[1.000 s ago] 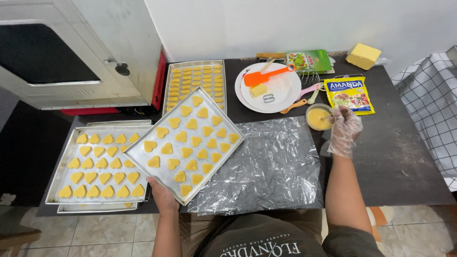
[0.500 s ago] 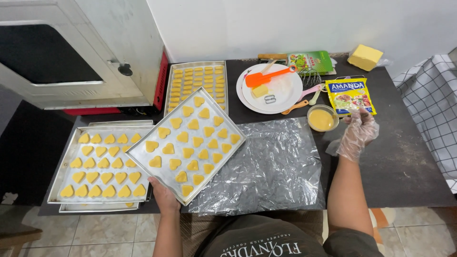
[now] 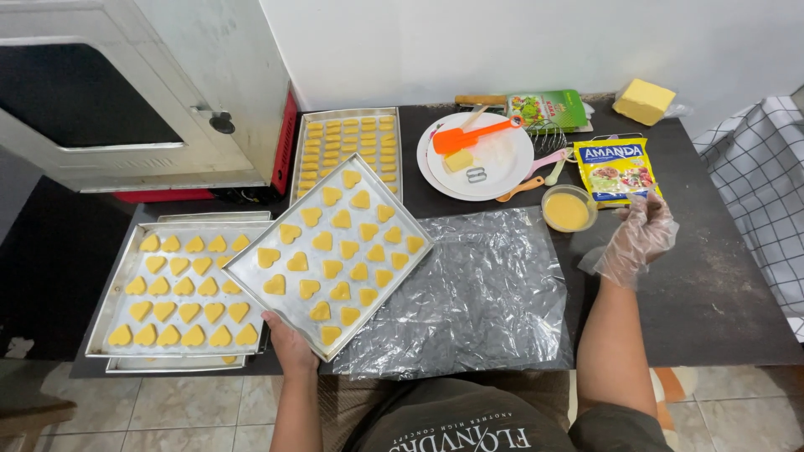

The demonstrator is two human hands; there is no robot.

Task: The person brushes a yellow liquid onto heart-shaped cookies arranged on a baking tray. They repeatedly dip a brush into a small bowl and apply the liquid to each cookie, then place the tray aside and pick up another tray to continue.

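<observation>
My left hand (image 3: 290, 341) grips the near corner of a metal baking tray (image 3: 243, 271) filled with yellow heart-shaped cookies (image 3: 333, 269). The tray is held tilted across the table, overlapping another tray of heart cookies (image 3: 126, 272) on the left. My right hand (image 3: 641, 233), in a clear plastic glove, hovers over the dark table beside a small bowl of yellow liquid (image 3: 568, 210). Its fingers are loosely curled and hold nothing.
A crinkled plastic sheet (image 3: 473, 293) lies in front of me. A third tray of rectangular cookies (image 3: 350, 144) sits at the back, next to a white plate with an orange spatula (image 3: 469, 136), a yellow sachet (image 3: 615, 168), a butter block (image 3: 643, 101) and an oven (image 3: 126, 92).
My gloved right hand has drifted to the right, away from the small bowl. The tray in my left hand has stayed nearly still.
</observation>
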